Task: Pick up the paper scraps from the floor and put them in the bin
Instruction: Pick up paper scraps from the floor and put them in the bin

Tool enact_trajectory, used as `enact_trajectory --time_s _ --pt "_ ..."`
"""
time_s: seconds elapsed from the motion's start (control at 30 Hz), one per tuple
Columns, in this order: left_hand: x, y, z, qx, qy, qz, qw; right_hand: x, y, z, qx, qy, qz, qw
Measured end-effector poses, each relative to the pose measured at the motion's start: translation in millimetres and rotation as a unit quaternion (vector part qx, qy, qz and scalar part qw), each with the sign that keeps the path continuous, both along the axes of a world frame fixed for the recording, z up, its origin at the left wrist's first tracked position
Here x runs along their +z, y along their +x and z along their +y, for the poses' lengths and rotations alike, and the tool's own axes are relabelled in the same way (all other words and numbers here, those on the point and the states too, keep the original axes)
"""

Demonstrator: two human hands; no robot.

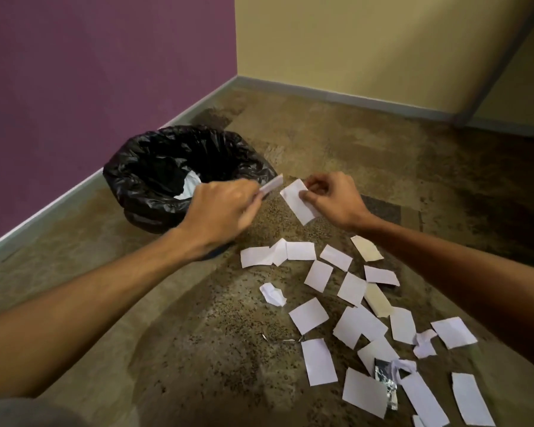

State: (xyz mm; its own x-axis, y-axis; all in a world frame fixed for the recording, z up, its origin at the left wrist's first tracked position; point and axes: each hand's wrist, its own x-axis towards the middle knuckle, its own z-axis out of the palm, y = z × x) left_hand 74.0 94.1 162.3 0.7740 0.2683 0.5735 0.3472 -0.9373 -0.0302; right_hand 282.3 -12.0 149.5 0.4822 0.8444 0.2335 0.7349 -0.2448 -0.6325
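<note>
My left hand [219, 208] pinches a small white paper scrap [273, 184] just past the right rim of the bin [130, 167], which is lined with a black bag and has white paper at its bottom. My right hand [333, 200] holds a larger white scrap [296, 200] by its upper edge, hanging above the floor a little right of the bin. Several white and a few beige scraps [349, 303] lie scattered on the speckled brown floor below and right of my hands. One crumpled scrap [272, 294] lies apart to the left.
The bin stands against a purple wall [105, 72] near the room's corner; a yellow wall [367, 41] runs behind. A small silvery foil wrapper [386, 383] lies among the lower scraps. Bare floor [167, 303] stretches left of the scraps.
</note>
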Motion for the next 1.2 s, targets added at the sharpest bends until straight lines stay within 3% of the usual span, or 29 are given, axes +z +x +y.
enact_trajectory --time_s 0.3,0.53,0.8,1.03,1.2 --pt "67.1 -24.5 40.7 0.154 -0.038 -0.066 0.985 72.7 -36.5 46.6 0.048 0.153 0.006 0.987" --pt "62.8 -49.2 79.9 0.252 -0.056 0.018 0.966 71.4 -75.8 100.3 0.062 0.113 -0.023 0.991" --pt "53.7 -60.7 93.9 0.290 -0.096 0.088 0.948 40.2 -88.2 122.9 0.077 0.074 -0.012 0.994" --pt "40.8 -43.8 62.4 0.208 -0.018 -0.012 0.978 45.1 -64.4 96.8 0.051 0.104 -0.046 0.992" --pt "18.7 -25.5 32.0 0.097 0.013 0.003 0.995 22.5 -37.6 51.1 0.082 0.009 -0.159 0.984"
